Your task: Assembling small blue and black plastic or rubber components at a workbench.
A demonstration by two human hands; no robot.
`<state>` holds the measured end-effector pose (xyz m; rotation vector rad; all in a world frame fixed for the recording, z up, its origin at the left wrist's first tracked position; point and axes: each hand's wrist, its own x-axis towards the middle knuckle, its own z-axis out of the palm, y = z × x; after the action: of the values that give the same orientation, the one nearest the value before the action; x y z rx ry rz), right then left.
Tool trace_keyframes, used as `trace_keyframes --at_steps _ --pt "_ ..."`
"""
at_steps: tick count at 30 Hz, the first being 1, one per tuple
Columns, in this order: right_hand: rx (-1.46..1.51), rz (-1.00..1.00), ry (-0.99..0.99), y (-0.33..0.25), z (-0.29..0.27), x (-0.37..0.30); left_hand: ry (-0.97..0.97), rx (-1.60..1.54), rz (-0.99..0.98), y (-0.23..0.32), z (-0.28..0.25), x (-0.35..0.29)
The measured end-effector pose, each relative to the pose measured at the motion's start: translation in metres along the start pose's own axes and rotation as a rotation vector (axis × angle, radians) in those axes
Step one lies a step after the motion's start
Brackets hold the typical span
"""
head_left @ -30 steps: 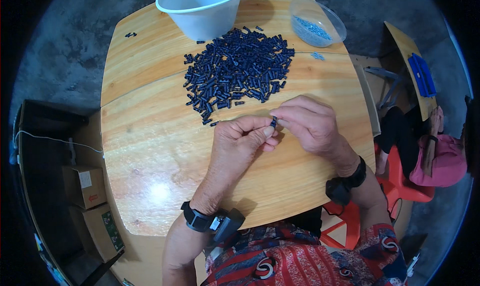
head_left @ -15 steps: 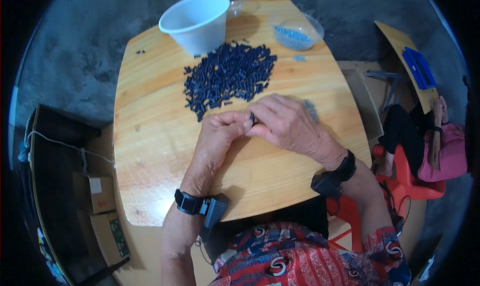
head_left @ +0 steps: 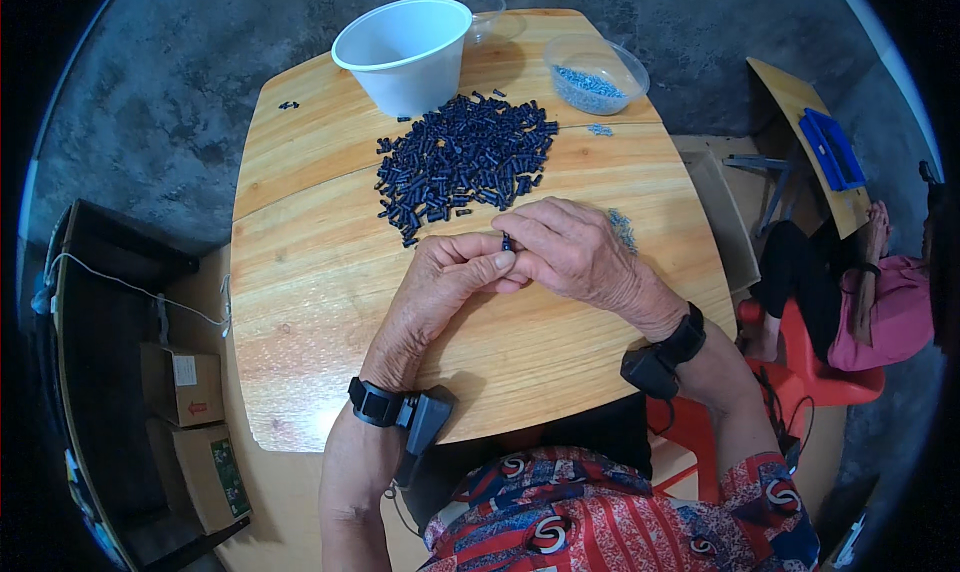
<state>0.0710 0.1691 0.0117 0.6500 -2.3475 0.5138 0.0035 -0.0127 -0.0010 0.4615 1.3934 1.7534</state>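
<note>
My left hand (head_left: pixel 445 277) and my right hand (head_left: pixel 578 250) meet over the near middle of the wooden table (head_left: pixel 330 322). Between their fingertips stands a small black plastic piece (head_left: pixel 507 243), pinched from both sides; its lower part is hidden. Just beyond my hands spreads a wide heap of similar black pieces (head_left: pixel 465 157). A little pile of small silvery screws (head_left: pixel 622 230) lies beside my right hand, partly covered by it.
Behind the heap stands a white tub (head_left: pixel 405 72), with a clear bowl (head_left: pixel 480 17) behind it. At the back right, a clear bowl (head_left: pixel 598 77) holds silvery screws; several more (head_left: pixel 600 130) lie nearby. Cardboard boxes (head_left: pixel 190 387) are at left. Another person (head_left: pixel 880 312) sits at right.
My fingers have shifted slightly around the black piece, which now stands upright and shows more between them. The whole view has tilted a little; the heap and containers stay put.
</note>
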Motion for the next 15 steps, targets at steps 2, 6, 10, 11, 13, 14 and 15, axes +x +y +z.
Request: trace_keyframes --at_steps 2,6,10,11,13,14,15 --pt "0.001 -0.005 -0.006 0.0 0.001 0.0 -0.017 -0.027 0.032 -0.003 0.001 -0.001" --pt "0.006 -0.006 0.016 0.002 0.005 -0.004 -0.01 -0.014 0.024 0.0 0.004 -0.002" --pt "-0.009 0.007 0.017 0.002 0.006 -0.006 0.029 0.012 0.065 -0.001 0.01 -0.001" --pt "-0.009 0.006 0.017 0.002 0.005 -0.005 0.06 0.029 0.068 -0.001 0.012 -0.002" --pt "-0.027 0.04 0.004 0.001 0.003 -0.005 0.077 0.047 0.067 -0.002 0.014 -0.001" --pt "-0.028 0.038 0.003 0.0 0.003 -0.004 0.095 0.065 0.066 -0.002 0.014 -0.002" --pt "-0.037 0.047 0.005 0.0 0.003 -0.004 0.095 0.064 0.068 -0.003 0.014 -0.001"
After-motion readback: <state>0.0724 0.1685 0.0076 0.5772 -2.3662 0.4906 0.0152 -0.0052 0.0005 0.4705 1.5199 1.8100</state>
